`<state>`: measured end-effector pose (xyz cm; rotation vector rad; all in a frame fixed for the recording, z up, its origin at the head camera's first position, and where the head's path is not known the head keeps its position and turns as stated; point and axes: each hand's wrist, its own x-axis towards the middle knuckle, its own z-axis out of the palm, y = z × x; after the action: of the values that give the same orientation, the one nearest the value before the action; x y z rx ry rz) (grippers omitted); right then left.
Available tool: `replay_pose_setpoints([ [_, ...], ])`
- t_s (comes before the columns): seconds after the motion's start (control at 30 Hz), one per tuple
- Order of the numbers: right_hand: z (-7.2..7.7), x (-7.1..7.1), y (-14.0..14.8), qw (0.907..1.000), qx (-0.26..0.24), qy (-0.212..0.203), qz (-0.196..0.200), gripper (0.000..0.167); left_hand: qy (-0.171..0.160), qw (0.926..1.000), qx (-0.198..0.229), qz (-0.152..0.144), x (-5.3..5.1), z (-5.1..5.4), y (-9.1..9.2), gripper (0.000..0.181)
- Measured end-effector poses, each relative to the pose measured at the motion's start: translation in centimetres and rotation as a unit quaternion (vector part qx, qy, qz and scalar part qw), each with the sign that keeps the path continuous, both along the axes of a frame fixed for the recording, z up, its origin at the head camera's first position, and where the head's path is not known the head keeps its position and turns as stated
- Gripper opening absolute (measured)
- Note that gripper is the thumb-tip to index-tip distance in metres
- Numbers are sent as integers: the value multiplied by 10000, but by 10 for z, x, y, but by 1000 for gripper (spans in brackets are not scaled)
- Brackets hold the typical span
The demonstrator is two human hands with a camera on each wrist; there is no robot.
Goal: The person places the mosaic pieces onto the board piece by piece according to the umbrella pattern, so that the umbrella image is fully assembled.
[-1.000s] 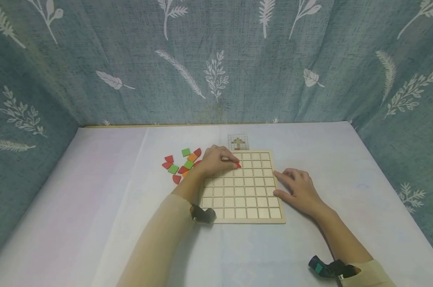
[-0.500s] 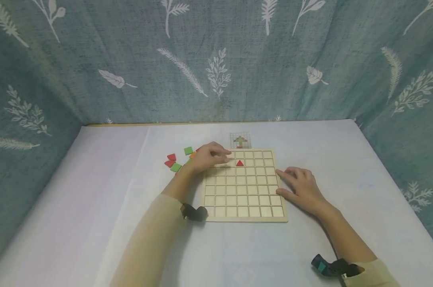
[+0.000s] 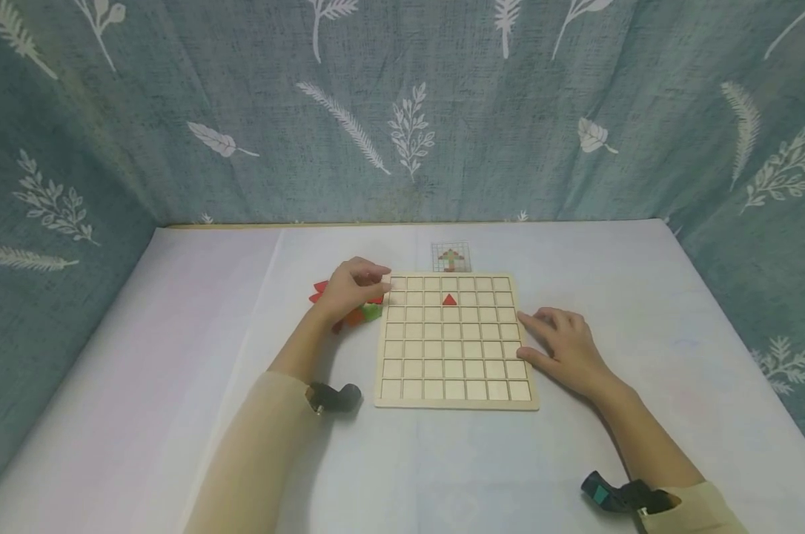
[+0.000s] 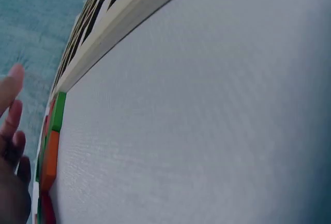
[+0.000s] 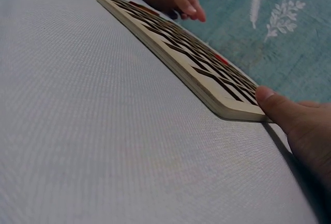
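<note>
"What changed?"
"Left hand (image 3: 350,289), spread, has drawn back to the board's (image 3: 432,348) left edge; right hand (image 3: 565,348), spread, touches the right."
"Red triangle (image 3: 449,300)?"
"Second-farthest row, apex pointing away, base crosswise."

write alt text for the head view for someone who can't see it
A grid board holding one red triangle lies on a white table, a person's right hand touching its right edge. The left hand is above loose red, orange and green pieces left of the board; a small patterned card lies beyond it.
</note>
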<state>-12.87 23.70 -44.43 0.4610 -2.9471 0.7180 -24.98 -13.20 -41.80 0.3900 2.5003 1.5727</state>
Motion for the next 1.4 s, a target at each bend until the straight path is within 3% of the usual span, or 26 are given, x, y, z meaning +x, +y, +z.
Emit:
replay_pose_setpoints([
  [0.2,-1,1,0,9999,-99,-13,-11,61,244,9942,-682,790,-6,-6,-1,35],
  [0.3,-1,1,0,9999,-114,13,1,61,374,9868,-1252,952,-8,-7,2,39],
  [0.43,-1,1,0,10000,-70,53,2,61,430,9785,-1771,964,-9,-6,5,41],
  [0.63,-1,1,1,9999,-41,139,2,60,471,9700,-2204,916,-8,-7,8,42],
  [0.87,-1,1,0,9998,-97,161,42,60,859,9506,-2902,693,-7,-8,4,46],
  [1.17,-3,1,0,9998,-54,210,13,60,781,9604,-2538,844,-5,-5,-3,42],
  [1.4,-4,1,0,9996,-39,266,38,59,917,9656,-2340,672,1,-9,-9,36],
])
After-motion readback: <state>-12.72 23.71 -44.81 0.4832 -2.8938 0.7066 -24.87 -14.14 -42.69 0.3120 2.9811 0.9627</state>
